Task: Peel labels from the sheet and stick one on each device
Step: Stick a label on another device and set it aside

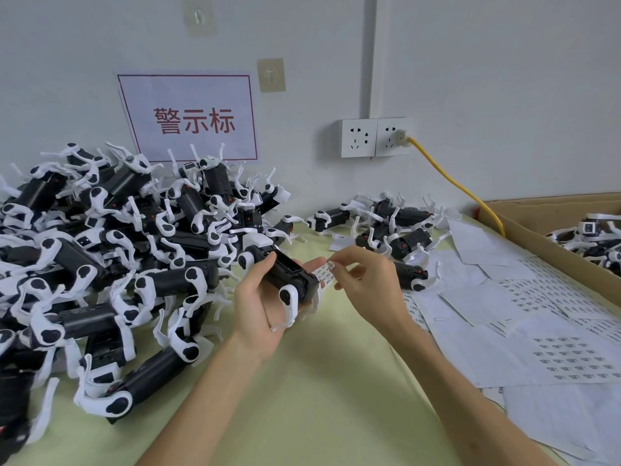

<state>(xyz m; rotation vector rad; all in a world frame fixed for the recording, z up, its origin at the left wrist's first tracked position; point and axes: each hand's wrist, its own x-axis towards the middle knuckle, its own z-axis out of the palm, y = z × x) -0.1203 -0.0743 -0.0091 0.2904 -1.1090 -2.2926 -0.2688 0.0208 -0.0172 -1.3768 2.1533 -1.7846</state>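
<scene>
My left hand [257,304] grips a black device with white legs [289,275] above the yellow-green table, and a narrow label strip [323,275] sticks out between its fingers and the device. My right hand [364,284] pinches a small printed label [331,265] between thumb and forefinger, just above the strip's end. A big pile of the same black-and-white devices [111,250] fills the left of the table. A smaller group of devices [393,230] lies behind my right hand.
Loose label sheets [524,317] and bare backing papers cover the table's right side. A cardboard box [551,240] at the far right holds more devices. A yellow cable [457,186] runs from the wall socket [374,137] down behind the box. A warning sign [191,117] hangs on the wall.
</scene>
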